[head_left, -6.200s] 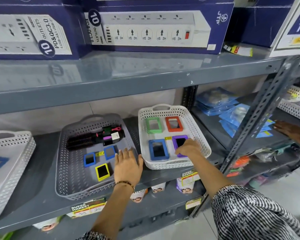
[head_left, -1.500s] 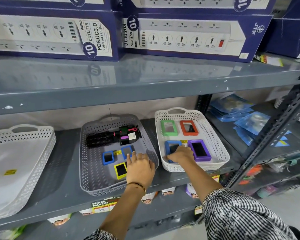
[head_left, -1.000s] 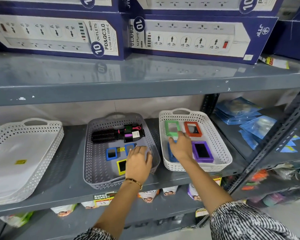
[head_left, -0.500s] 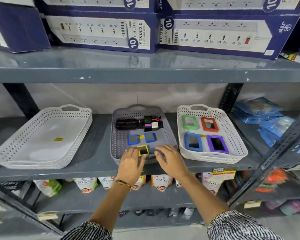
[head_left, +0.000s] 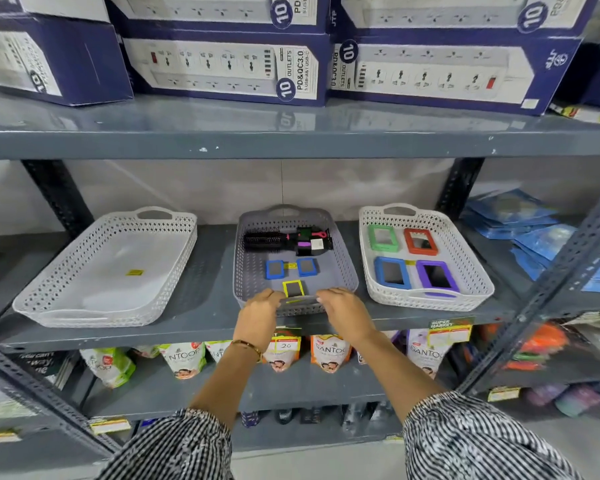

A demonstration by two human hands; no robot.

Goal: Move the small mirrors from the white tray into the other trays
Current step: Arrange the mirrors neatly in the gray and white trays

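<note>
The grey tray (head_left: 344, 261) sits mid-shelf and holds two small blue mirrors (head_left: 275, 269), (head_left: 307, 266), a yellow mirror (head_left: 293, 289) and a black hairbrush (head_left: 269, 241). My left hand (head_left: 260, 315) and my right hand (head_left: 342, 310) both curl over its front rim, on either side of the yellow mirror. To the right, a white tray (head_left: 468, 249) carries a green mirror (head_left: 382, 238), a red mirror (head_left: 420, 241), a blue mirror (head_left: 392, 272) and a purple mirror (head_left: 436, 277). The white tray on the left (head_left: 52, 282) has only a yellow sticker (head_left: 134, 272) inside.
Blue power-strip boxes (head_left: 229, 69) line the shelf above. Blue packets (head_left: 530, 230) lie to the right behind a slanted metal upright (head_left: 548, 282). Soap packs (head_left: 184, 358) fill the shelf below. A dark upright (head_left: 54, 195) stands behind the left tray.
My right hand left the right white tray and came to the grey tray's front rim beside my left hand. The view pulled back and shifted left, showing the left tray fully.
</note>
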